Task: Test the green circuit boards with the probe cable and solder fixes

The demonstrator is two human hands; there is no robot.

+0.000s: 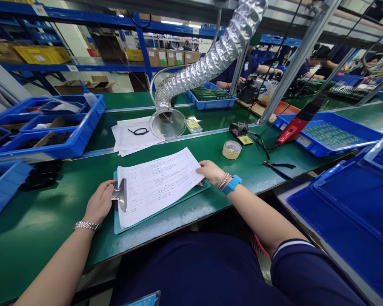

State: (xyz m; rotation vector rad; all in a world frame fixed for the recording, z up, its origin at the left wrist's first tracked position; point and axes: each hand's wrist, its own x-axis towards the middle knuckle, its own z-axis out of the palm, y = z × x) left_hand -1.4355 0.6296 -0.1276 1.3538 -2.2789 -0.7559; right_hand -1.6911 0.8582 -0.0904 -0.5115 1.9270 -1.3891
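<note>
A green clipboard point(166, 206) lies on the green workbench in front of me, with printed sheets of paper point(156, 182) on it. My left hand point(100, 204) is closed on the clipboard's metal clip point(121, 195) at its left end. My right hand point(212, 172) rests on the right edge of the paper, fingers curled over the sheet's edge. I wear a metal watch on the left wrist, and a blue band with bead bracelets on the right.
More papers with a black loop point(132, 134) lie behind. A silver fume duct with a clear hood point(167, 123), a tape roll point(232, 149), pliers point(279, 165), a red tool point(295, 125) and blue bins point(67, 127) surround the spot. Other people work at the far right.
</note>
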